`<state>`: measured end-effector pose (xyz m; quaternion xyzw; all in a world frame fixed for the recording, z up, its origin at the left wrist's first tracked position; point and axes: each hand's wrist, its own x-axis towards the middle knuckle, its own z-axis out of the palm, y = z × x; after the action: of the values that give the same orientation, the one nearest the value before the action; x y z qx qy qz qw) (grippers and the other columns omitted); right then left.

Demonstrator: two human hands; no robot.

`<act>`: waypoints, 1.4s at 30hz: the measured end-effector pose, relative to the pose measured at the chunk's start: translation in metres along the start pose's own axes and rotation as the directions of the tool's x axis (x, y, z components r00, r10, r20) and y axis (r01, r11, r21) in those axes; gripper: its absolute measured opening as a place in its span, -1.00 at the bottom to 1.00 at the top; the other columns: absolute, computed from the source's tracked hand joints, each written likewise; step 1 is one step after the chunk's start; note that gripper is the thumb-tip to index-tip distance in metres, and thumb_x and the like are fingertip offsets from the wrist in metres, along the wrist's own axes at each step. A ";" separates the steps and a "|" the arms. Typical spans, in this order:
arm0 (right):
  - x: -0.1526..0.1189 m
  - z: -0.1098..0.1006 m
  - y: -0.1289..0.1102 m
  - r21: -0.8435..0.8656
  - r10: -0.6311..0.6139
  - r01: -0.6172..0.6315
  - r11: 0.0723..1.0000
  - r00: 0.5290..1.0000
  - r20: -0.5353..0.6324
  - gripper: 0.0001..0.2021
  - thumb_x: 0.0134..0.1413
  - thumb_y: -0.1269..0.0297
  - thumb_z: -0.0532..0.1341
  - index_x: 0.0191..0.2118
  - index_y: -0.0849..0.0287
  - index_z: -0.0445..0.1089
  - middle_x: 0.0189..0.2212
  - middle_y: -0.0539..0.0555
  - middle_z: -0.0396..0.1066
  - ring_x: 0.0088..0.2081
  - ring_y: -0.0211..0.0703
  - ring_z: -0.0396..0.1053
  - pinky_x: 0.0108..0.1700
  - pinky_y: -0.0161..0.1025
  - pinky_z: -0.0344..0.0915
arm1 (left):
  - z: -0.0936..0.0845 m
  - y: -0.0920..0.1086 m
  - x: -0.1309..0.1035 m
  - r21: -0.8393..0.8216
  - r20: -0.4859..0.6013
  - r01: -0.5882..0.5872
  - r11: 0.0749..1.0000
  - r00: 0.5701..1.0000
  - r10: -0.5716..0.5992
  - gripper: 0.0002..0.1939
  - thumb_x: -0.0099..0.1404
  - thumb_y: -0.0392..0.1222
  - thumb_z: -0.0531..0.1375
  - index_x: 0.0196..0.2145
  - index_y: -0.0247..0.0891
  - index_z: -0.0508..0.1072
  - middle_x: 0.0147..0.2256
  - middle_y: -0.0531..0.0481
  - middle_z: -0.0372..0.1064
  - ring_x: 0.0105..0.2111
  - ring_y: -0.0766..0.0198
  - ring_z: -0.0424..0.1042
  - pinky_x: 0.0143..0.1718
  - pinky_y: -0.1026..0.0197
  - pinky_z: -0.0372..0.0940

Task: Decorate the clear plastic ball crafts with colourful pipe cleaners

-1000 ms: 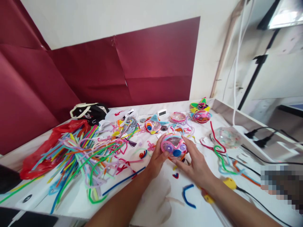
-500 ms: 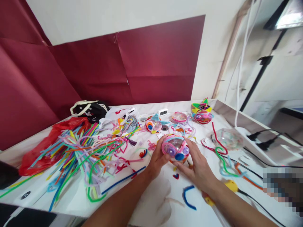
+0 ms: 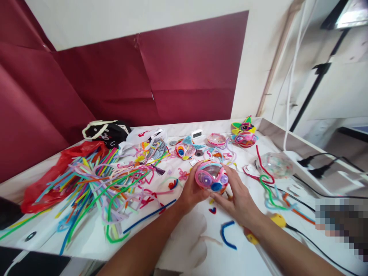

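Observation:
Between both hands is a clear plastic ball [image 3: 212, 177] trimmed with pipe cleaners. It has a pink outline, two purple coiled eyes and a blue oval on its front, which faces me. My left hand [image 3: 191, 188] is closed round its left side, the thumb low at the bottom edge. On the right side, my right hand [image 3: 237, 193] grips it with the fingers up along the ball and the thumb underneath. Just below lie a small red-and-blue heart [image 3: 212, 210] and a bent blue pipe cleaner [image 3: 225, 234]. A yellow tool [image 3: 278, 221] with a black cable lies partly behind my right forearm.
Many loose pipe cleaners [image 3: 94, 184] spread over a red plastic bag [image 3: 43, 188] at left. Decorated balls [image 3: 185, 149] and a small digital clock [image 3: 197, 134] stand at the back. A clear dome [image 3: 276, 165], cables and a power strip [image 3: 309, 172] are at right.
My left thumb has slid down from the ball's front to its lower edge. The ball stays in both hands. The camera view has shifted slightly.

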<state>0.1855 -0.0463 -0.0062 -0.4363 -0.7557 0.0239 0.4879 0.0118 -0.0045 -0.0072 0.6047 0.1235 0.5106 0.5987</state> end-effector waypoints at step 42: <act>-0.001 -0.002 0.003 -0.094 0.033 -0.028 0.995 0.998 0.049 -0.30 0.20 0.00 0.21 0.33 0.14 -0.03 0.18 0.30 0.20 0.19 0.15 0.22 0.13 0.13 0.32 | 0.001 0.000 0.002 -0.023 -0.065 0.106 0.994 0.992 -0.107 -0.16 0.01 -0.17 0.44 0.21 -0.10 0.22 0.16 -0.15 0.29 0.17 -0.05 0.26 0.19 -0.05 0.17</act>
<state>0.1890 -0.0457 -0.0075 -0.4693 -0.7613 0.0071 0.4474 0.0140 -0.0033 -0.0061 0.5740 0.1703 0.4987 0.6267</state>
